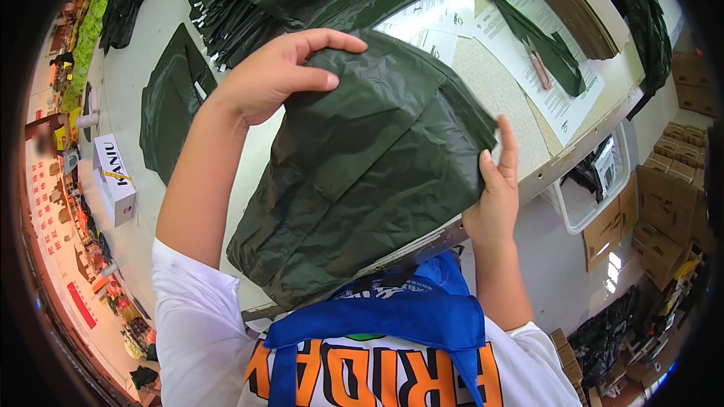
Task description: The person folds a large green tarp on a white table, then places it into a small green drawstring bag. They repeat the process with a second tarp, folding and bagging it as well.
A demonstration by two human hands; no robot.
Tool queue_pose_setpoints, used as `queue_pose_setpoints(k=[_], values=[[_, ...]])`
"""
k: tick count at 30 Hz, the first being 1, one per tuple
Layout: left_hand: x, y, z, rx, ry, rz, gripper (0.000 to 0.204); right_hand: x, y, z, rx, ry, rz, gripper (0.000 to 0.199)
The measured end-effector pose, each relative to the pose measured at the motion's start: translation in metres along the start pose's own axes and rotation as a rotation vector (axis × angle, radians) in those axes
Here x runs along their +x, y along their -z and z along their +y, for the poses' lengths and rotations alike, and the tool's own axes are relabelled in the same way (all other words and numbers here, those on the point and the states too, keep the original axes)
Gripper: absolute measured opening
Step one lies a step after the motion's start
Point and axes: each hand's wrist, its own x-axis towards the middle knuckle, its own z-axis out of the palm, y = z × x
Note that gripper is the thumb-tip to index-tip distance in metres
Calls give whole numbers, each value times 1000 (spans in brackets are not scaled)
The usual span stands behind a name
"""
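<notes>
Fingers point(343, 40) of left hand point(260, 79) and right hand point(494, 207) grasp dark green plastic point(362, 143); straightening, apparently, its underside hidden; next calls for even tension.

1 white basket point(578, 202) sits near stacked brown cardboard boxes point(667, 200).

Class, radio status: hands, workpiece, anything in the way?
Left hand at upper edge, right hand on right edge. Dark green glossy fabric creased, layered. No obstruction seen between hands; pink-handled snips lie apart.
</notes>
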Motion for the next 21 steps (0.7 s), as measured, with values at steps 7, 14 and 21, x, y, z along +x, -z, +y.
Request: queue_pose_setpoints(k=[7, 14, 21], values=[[-11, 6, 11, 535, 80, -16, 40, 8, 25, 6, -197, -321, -73, 34], [13, 19, -21, 605, -101, 37, 16, 14, 20, -17, -1287, 114, -488, 47], [66, 29, -77, 320, 11, 192, 21, 62, 28, 18, -1246, 69, -217, 33]])
